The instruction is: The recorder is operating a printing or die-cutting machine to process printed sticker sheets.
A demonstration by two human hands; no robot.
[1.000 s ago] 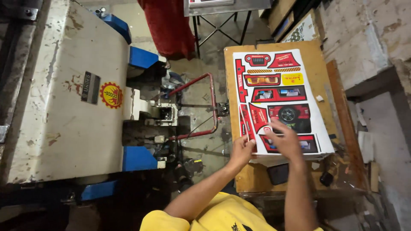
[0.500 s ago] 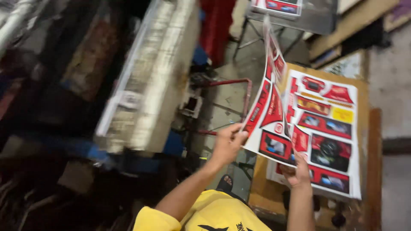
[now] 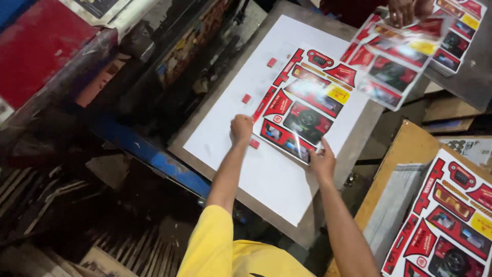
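Observation:
A glossy printed sheet (image 3: 307, 105) with red, yellow and black panels lies flat on a large white board (image 3: 241, 123) on the machine bed. My left hand (image 3: 241, 129) presses its near left corner, beside a small red block (image 3: 254, 144). My right hand (image 3: 323, 160) pinches the sheet's near right corner. Two more red blocks (image 3: 246, 98) sit along the sheet's left edge.
Another person's hands (image 3: 405, 10) hold a similar printed sheet (image 3: 394, 61) at the top right. A stack of the same sheets (image 3: 451, 225) rests on a wooden table at the lower right. Dark machine parts and a blue bar (image 3: 154, 159) lie to the left.
I have turned from the wooden table to the machine. The sheet, lifted and bent half a second ago, now lies flat on the white board against the red blocks.

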